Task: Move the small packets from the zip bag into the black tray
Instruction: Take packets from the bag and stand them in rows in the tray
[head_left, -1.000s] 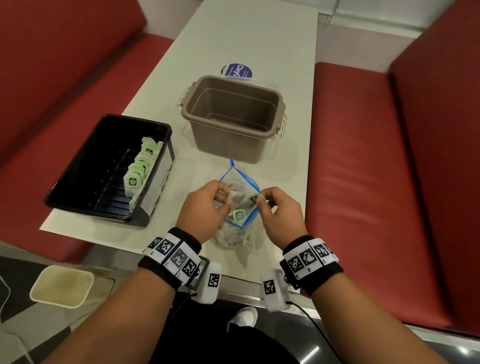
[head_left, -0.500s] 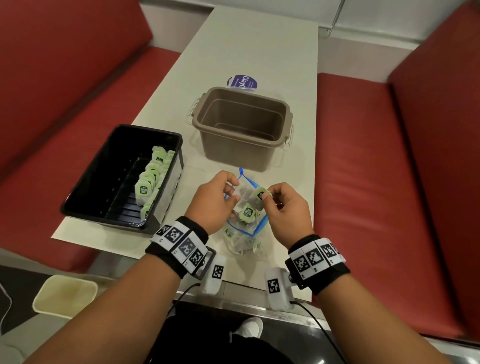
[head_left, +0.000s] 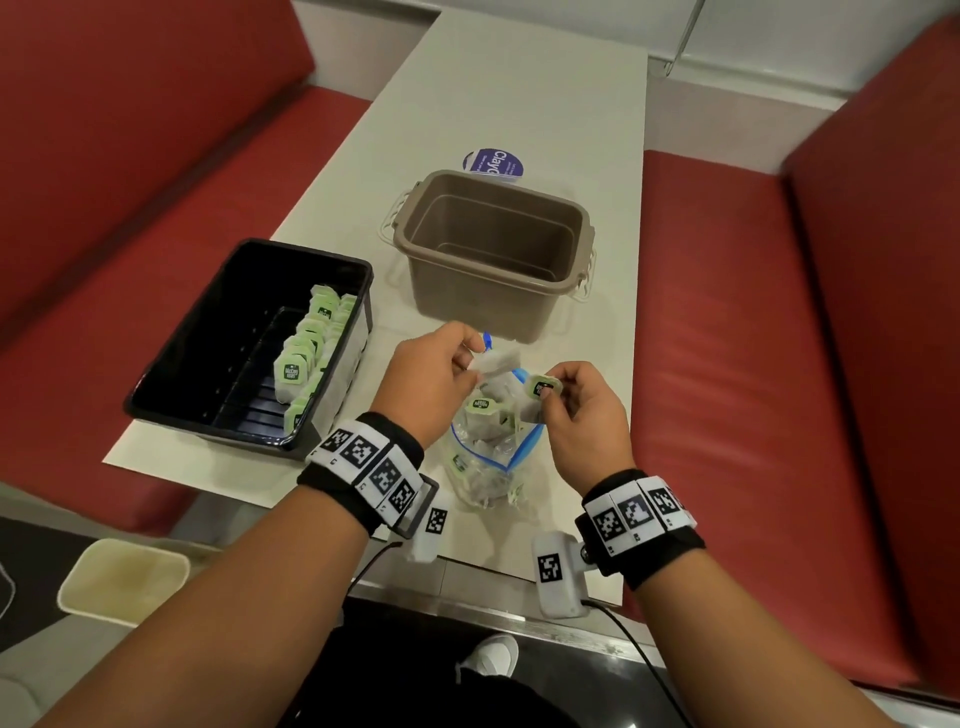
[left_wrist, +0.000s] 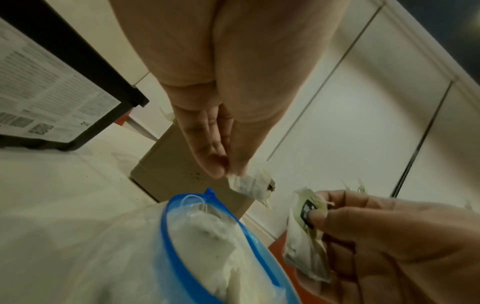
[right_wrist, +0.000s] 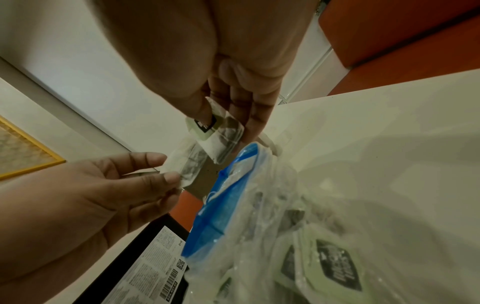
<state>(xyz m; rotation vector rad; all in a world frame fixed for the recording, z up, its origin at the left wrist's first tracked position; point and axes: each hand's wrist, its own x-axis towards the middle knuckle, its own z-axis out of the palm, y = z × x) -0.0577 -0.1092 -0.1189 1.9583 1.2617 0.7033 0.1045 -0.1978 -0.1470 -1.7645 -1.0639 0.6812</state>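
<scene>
Pinching one small packet (head_left: 496, 361) each, the left hand (head_left: 431, 379) and right hand (head_left: 582, 415) with its packet (head_left: 540, 395) are hovering above the zip bag (head_left: 488, 457) at the table's (head_left: 519, 104) near edge, right of the black tray (head_left: 223, 332).

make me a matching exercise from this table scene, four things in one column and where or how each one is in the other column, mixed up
Things:
1. black tray
2. brown tub
3. zip bag
4. left hand

Place or state:
A. open at its blue-edged mouth, packets inside, between the hands
B. standing with nothing visible inside, beyond the hands
C. holding a row of green-labelled packets along its right side
D. pinching a pale packet above the bag

Pairs: 1-C, 2-B, 3-A, 4-D
</scene>
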